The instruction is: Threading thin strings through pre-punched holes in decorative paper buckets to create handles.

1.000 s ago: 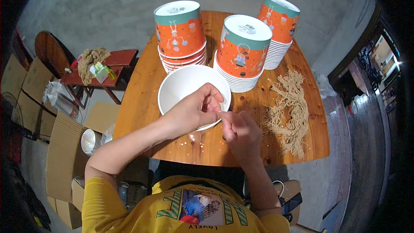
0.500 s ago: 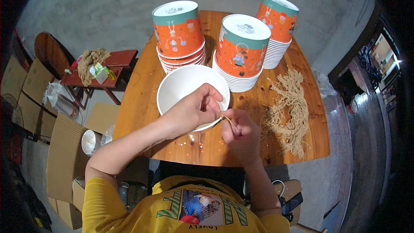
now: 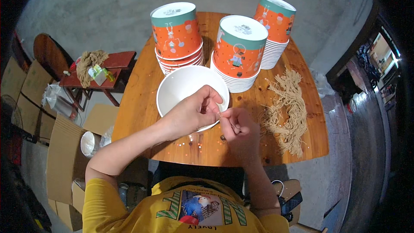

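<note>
In front of me a white-lined paper bucket has its mouth turned up toward me. My left hand is over the bucket's right front rim, thumb and fingertips pinched on a thin tan string. Pressed close against those fingertips, my right hand also pinches the string, its fingers curled. The fingers mostly hide the string. To the right of my right hand lies a loose bundle of tan strings.
Orange and green upside-down bucket stacks stand behind: a left stack, a middle stack and a right stack. Small pale beads dot the wooden table near its front edge. Cardboard boxes and a red bench are at left.
My right hand's fingers have closed in, and the string loop that hung between them no longer shows. My left hand keeps its pinch at the rim.
</note>
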A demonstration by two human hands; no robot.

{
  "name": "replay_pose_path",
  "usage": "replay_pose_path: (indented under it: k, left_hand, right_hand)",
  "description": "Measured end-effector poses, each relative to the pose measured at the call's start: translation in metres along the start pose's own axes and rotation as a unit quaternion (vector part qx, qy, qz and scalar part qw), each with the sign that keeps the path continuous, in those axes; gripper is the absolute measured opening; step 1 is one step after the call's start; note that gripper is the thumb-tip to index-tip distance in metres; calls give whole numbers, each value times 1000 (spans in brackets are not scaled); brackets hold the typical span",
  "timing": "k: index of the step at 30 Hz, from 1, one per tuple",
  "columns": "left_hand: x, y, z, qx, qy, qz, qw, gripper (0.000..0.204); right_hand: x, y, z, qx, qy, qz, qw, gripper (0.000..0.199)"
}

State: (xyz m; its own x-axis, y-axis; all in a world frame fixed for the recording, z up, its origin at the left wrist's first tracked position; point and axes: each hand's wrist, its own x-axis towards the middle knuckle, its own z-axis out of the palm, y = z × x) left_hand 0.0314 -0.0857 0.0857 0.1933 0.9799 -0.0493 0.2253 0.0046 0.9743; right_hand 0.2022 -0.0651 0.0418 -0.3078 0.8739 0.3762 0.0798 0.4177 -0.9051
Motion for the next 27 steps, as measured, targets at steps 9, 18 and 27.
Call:
replay_pose_path:
  k: [9,18,27]
  left_hand:
    - [1,-3,-3,-62,-13,-8,998,31]
    - [6,-10,-6,-207,-1,-70,976,31]
    - [4,-8,-5,-129,14,-23,991,28]
  right_hand:
    - [13,4,-7,121,-60,140,981,4]
    - [7,11,1,69,-34,59,995,10]
    - [5,-1,1,-39,-16,22,999,15]
